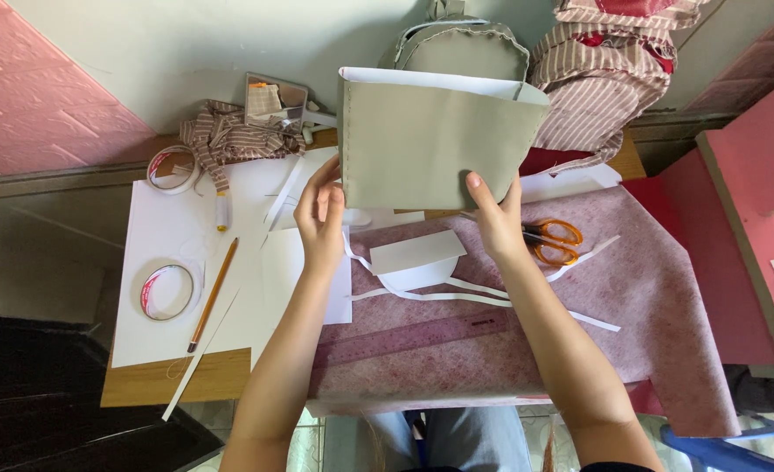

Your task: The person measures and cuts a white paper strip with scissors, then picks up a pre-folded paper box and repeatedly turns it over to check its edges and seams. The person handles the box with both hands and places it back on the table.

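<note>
I hold a folded grey-green sheet with a white inner side [422, 140] upright above the table. My left hand [320, 214] is at its lower left corner, fingers spread against the edge. My right hand [495, 214] grips its bottom edge with the thumb on the front face. Below the sheet lie a white paper piece [417, 252] and long white paper strips [457, 293] on mauve fabric [631, 297].
Orange-handled scissors [555, 242] lie right of my right hand. A purple ruler [413, 336], a pencil [213, 293], two tape rolls [167, 291] [173, 169], white paper [168, 253], striped cloth [221, 135], a small mirror [275, 103] and grey and striped sewn bags [601, 79] stand behind.
</note>
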